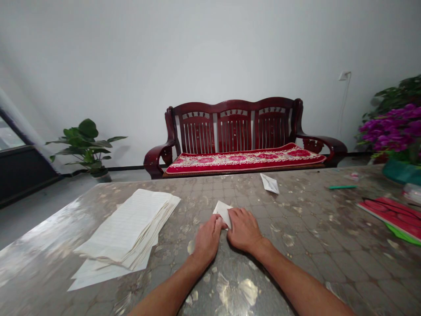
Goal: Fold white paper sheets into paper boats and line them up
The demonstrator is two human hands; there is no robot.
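A small folded piece of white paper (222, 210) lies on the patterned tabletop (237, 281), between my two hands. My left hand (209, 233) grips its lower left side, thumb and fingers pressed together at the edge. On the right side, my right hand (244, 228) is over the paper with its fingers curled down on it, covering that part. Farther off to the right sits another folded white paper piece (269, 183), apart from both hands. To the left is a stack of lined paper sheets (128, 226), its edges uneven.
A green pen (342, 187) lies at the right. Nearby are a red book (391, 213) with glasses on it and purple flowers (394, 129) in a teal pot. Beyond the table stand a wooden bench (235, 131) and a potted plant (88, 145).
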